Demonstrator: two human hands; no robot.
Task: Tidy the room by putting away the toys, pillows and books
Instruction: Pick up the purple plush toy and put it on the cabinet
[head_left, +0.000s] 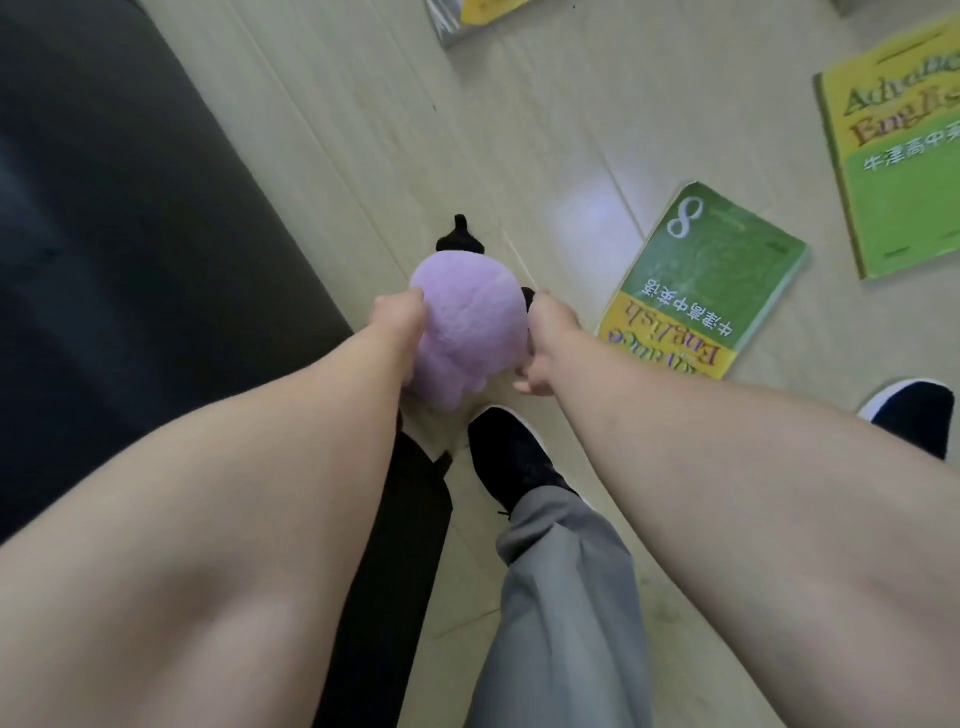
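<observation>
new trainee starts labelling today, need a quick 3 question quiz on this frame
1. True or false: the left hand and the right hand both hold the purple plush toy.
2. The green book nearest the right hand lies: A) on the floor; B) on a sofa; C) in a hand.
3. Which digit is printed on that book's cover?

Key: 1 true; 2 A; 3 eight.

A purple plush toy (467, 332) with black tips, green-and-yellow books (701, 280), pale wood-plank floor (545, 130).
</observation>
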